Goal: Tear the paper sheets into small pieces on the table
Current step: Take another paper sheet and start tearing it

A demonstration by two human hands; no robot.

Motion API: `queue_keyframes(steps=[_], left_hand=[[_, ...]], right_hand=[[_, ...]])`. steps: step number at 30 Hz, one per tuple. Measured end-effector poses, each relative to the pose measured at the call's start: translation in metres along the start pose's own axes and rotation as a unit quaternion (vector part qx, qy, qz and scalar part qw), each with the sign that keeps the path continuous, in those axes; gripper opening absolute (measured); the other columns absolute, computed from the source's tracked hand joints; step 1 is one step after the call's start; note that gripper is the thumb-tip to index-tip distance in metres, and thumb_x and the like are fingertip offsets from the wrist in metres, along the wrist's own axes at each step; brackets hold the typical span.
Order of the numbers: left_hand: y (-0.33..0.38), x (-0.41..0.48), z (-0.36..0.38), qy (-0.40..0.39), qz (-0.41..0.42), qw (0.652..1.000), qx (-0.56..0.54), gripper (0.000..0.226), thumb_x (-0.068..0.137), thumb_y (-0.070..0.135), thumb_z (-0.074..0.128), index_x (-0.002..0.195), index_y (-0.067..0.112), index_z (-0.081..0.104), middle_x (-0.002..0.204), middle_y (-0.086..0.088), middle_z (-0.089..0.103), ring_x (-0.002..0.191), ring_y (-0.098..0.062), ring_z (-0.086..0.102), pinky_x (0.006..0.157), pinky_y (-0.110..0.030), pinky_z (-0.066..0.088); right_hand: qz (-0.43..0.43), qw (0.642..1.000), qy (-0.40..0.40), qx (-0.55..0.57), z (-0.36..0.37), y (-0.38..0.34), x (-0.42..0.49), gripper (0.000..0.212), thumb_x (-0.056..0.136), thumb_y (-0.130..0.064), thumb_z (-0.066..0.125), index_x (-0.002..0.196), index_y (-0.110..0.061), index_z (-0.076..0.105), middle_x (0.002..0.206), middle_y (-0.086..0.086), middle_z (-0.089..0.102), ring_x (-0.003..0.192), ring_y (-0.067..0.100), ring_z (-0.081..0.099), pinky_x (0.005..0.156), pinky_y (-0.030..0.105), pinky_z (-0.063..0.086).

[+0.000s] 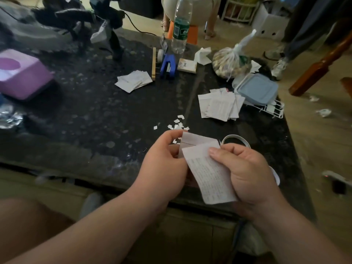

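Over the near edge of the dark table (95, 115), both hands hold a white paper sheet (209, 174) with handwriting on it. My right hand (247, 174) pinches its right side, thumb on top. My left hand (163, 164) grips a second piece (196, 140) behind it, at its upper left corner. Several small torn scraps (179, 124) lie on the table just beyond my hands. One stack of paper sheets (219, 106) sits to the right, another stack (133, 80) lies farther back.
A blue stapler (167, 66), a plastic bottle (181, 27), a tied plastic bag (230, 61), a blue-lidded container (257, 88) on a white wire rack (274, 110), a purple box (22, 73) and a white tape roll (236, 140) are on the table. A person's legs (285, 50) stand at the far right.
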State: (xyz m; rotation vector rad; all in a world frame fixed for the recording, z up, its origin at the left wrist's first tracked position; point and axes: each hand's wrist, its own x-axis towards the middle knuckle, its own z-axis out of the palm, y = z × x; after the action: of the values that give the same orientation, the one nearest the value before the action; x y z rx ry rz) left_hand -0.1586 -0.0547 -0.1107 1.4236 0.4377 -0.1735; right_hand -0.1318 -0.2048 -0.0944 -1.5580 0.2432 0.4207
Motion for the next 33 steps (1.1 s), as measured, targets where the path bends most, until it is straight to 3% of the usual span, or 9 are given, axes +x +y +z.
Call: queue_keyframes(steps=[4,8,11,13,17,21,26,30,33], left_hand=[[-0.005,0.006,0.003,0.013,-0.002,1.000,0.011,0.051,0.085,0.006,0.079,0.123,0.034,0.061,0.097,0.003,0.077,0.082,-0.019,0.078,0.065,-0.041,0.064],[-0.005,0.015,0.003,0.004,0.020,1.000,0.023,0.049,0.086,0.004,0.077,0.126,0.028,0.060,0.093,0.003,0.074,0.072,-0.004,0.074,0.054,-0.016,0.055],[-0.003,0.025,0.003,0.004,0.020,0.999,0.050,0.052,0.084,0.009,0.080,0.126,0.031,0.059,0.096,0.006,0.076,0.079,-0.009,0.076,0.064,-0.029,0.063],[-0.003,0.032,0.001,0.010,0.005,0.999,0.039,0.046,0.089,0.011,0.077,0.124,0.036,0.059,0.097,0.011,0.077,0.085,-0.014,0.077,0.072,-0.043,0.065],[0.001,0.040,-0.003,0.003,0.009,0.999,0.034,0.043,0.096,0.011,0.069,0.126,0.038,0.057,0.099,0.015,0.078,0.089,-0.011,0.077,0.078,-0.042,0.064],[0.000,0.044,-0.003,0.007,0.015,0.999,0.043,0.042,0.096,0.015,0.070,0.127,0.039,0.056,0.098,0.019,0.077,0.087,-0.007,0.076,0.072,-0.041,0.065],[-0.003,0.046,0.001,0.013,0.011,0.999,0.045,0.041,0.097,0.015,0.069,0.127,0.039,0.057,0.101,0.016,0.077,0.090,-0.012,0.077,0.073,-0.046,0.065],[-0.005,0.044,0.004,0.009,0.021,0.999,0.037,0.042,0.096,0.013,0.070,0.127,0.039,0.057,0.104,0.014,0.077,0.093,-0.015,0.077,0.076,-0.045,0.064],[-0.007,0.042,0.005,0.004,0.021,0.999,0.030,0.041,0.095,0.015,0.072,0.122,0.042,0.059,0.107,0.013,0.076,0.095,-0.016,0.076,0.074,-0.044,0.064]], right_hand=[[-0.032,0.999,-0.024,0.006,-0.004,-0.001,0.003,0.007,0.091,-0.017,0.071,0.087,-0.012,0.074,0.086,0.007,0.077,0.082,0.022,0.076,0.064,0.034,0.056],[-0.079,0.988,-0.035,-0.129,-0.002,0.004,0.004,0.006,0.086,-0.027,0.075,0.090,-0.022,0.072,0.087,-0.007,0.076,0.083,0.008,0.074,0.066,0.026,0.059],[-0.016,0.998,-0.035,-0.045,-0.004,0.000,0.012,0.003,0.092,-0.016,0.070,0.091,-0.015,0.073,0.089,0.004,0.077,0.084,0.020,0.077,0.070,0.042,0.063],[-0.022,0.999,-0.001,-0.033,-0.009,-0.005,0.022,0.007,0.093,-0.016,0.067,0.091,-0.018,0.074,0.088,0.002,0.077,0.084,0.019,0.076,0.067,0.039,0.062],[-0.102,0.982,0.003,-0.160,-0.012,-0.010,0.031,0.009,0.089,-0.031,0.067,0.095,-0.028,0.073,0.093,-0.006,0.076,0.086,0.013,0.075,0.071,0.043,0.062],[-0.102,0.978,-0.017,-0.181,-0.006,-0.007,0.033,0.014,0.090,-0.037,0.068,0.101,-0.031,0.073,0.096,-0.013,0.077,0.088,0.008,0.075,0.071,0.038,0.063],[-0.073,0.990,-0.013,-0.118,0.001,-0.004,0.034,0.015,0.098,-0.030,0.060,0.093,-0.032,0.073,0.085,-0.015,0.077,0.078,0.003,0.074,0.058,0.019,0.058],[-0.009,1.000,0.026,-0.006,0.001,-0.003,0.037,0.020,0.101,-0.027,0.057,0.095,-0.025,0.077,0.084,-0.004,0.078,0.075,0.011,0.076,0.055,0.026,0.057],[0.056,0.995,0.009,0.077,-0.002,-0.002,0.040,0.017,0.096,-0.024,0.063,0.098,-0.021,0.079,0.093,0.003,0.079,0.088,0.020,0.076,0.072,0.041,0.061]])
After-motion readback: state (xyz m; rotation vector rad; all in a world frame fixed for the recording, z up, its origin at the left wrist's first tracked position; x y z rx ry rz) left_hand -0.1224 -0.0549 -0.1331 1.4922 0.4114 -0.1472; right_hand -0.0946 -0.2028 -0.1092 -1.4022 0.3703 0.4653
